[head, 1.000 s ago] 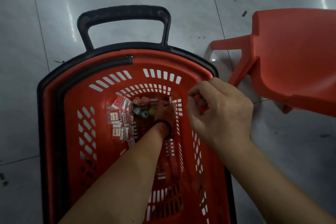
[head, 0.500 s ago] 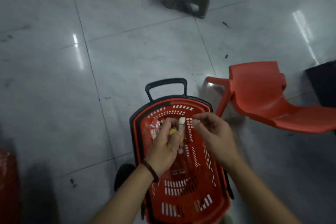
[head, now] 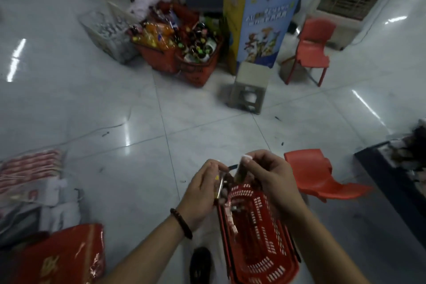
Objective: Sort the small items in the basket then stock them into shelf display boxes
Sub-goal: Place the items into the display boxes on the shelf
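Observation:
A red plastic basket [head: 265, 258] stands on the floor below me, with small items blurred at its far end. Both hands are raised above the basket's far rim. My left hand [head: 202, 191], with a dark bead bracelet at the wrist, grips a clutch of small items [head: 220, 185], one with a yellow spot. My right hand [head: 269, 175] pinches a small pale-ended packet [head: 242, 168] next to them. The items are blurred and I cannot tell what they are.
A red child's chair [head: 320, 180] lies tipped to the right of the basket. A dark counter [head: 391, 182] stands at the right edge. Red packages [head: 60, 258] and bags lie at left. Farther off are full red baskets [head: 184, 57], a grey stool [head: 247, 90] and another red chair [head: 311, 50].
My left hand came up out of the basket with small items. Both hands rose together above the rim. My view lifted from the basket to the shop floor ahead.

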The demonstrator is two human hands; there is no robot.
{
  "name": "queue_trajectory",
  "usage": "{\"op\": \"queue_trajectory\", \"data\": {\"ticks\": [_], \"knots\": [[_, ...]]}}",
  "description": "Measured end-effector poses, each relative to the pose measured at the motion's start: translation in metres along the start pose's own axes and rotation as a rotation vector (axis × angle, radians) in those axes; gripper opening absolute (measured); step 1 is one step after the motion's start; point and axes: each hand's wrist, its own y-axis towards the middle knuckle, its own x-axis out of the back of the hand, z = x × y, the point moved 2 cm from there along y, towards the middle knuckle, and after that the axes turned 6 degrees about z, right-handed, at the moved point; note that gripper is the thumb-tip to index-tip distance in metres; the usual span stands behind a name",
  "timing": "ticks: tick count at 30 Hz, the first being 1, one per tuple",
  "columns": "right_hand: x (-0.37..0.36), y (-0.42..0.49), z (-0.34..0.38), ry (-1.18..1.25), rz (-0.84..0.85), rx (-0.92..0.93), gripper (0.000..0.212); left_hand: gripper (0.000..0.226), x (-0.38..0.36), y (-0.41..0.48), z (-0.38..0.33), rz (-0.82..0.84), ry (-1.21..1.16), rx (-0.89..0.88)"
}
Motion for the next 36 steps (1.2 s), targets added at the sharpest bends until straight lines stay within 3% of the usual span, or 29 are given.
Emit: {"op": "queue_trajectory", "data": {"ticks": [3, 8, 13, 16, 20, 24, 28, 32, 36], "knots": [[-0.021, -0.012, 0.027, 0.08, 0.042, 0.026, 0.012, 0.024, 0.006, -0.046, -0.033, -0.118, -0.234, -0.011], [-0.075, -0.044, 0.054, 0.106, 0.286, 0.034, 0.016, 0.05, 0.008, -0.14, -0.054, -0.262, -0.341, -0.072], [-0.151, -0.095, 0.078, 0.024, 0.625, 0.096, 0.027, 0.021, 0.018, -0.242, -0.065, -0.426, -0.382, -0.111], [-0.2, -0.136, 0.095, -0.112, 0.714, 0.191, 0.019, 0.031, 0.018, -0.308, -0.066, -0.498, -0.382, -0.151], [-0.273, -0.199, 0.104, -0.201, 0.795, 0.288, 0.008, 0.025, 0.026, -0.401, -0.059, -0.67, -0.337, -0.214], [-0.359, -0.286, 0.098, -0.273, 0.915, 0.453, 0.008, 0.017, 0.037, -0.517, -0.046, -0.855, -0.371, -0.29], [-0.438, -0.392, 0.088, -0.32, 1.094, 0.622, 0.031, 0.013, 0.042, -0.648, -0.031, -0.985, -0.352, -0.384], [-0.512, -0.495, 0.08, -0.505, 1.208, 0.947, 0.045, 0.023, 0.045, -0.773, -0.009, -1.098, -0.304, -0.414], [-0.574, -0.577, 0.072, -0.553, 1.263, 1.07, 0.04, 0.033, 0.045, -0.876, 0.018, -1.261, -0.303, -0.431]]}}
